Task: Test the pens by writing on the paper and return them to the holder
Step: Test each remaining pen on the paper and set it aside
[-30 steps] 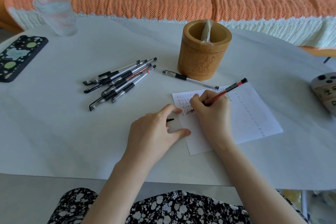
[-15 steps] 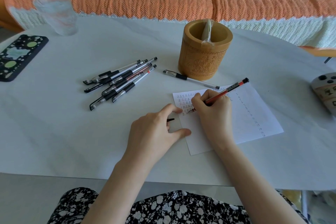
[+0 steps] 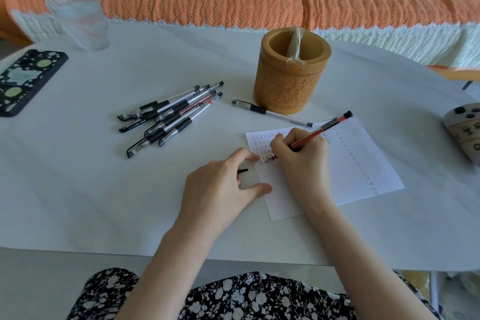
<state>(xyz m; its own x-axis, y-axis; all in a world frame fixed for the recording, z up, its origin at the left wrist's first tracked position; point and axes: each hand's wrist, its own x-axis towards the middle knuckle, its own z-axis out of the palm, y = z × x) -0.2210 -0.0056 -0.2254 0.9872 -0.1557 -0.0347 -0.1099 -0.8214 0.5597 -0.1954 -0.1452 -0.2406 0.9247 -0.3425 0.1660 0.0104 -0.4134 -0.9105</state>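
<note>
The right grip (image 3: pixel 304 161) pinches the red pen (image 3: pixel 322 128), tip down on the paper (image 3: pixel 363 163).
Fingers curl tight round the barrel low down; the pen's long axis slants from the tip toward the far right corner of the bench (image 3: pixel 104 189). The holder (image 3: pixel 291 80) stands just beyond the paper toward the far edge, nearer this grip than the left grip (image 3: pixel 220 187), which pins the paper's left edge with finger and thumb, a black cap (image 3: pixel 242 170), I judge, tucked under curled fingers.

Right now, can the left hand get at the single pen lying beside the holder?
Probably yes: the table between the left hand and the single pen is bare. However, the hand touches the paper and seems to hold a black cap, so it must let go first.
</note>
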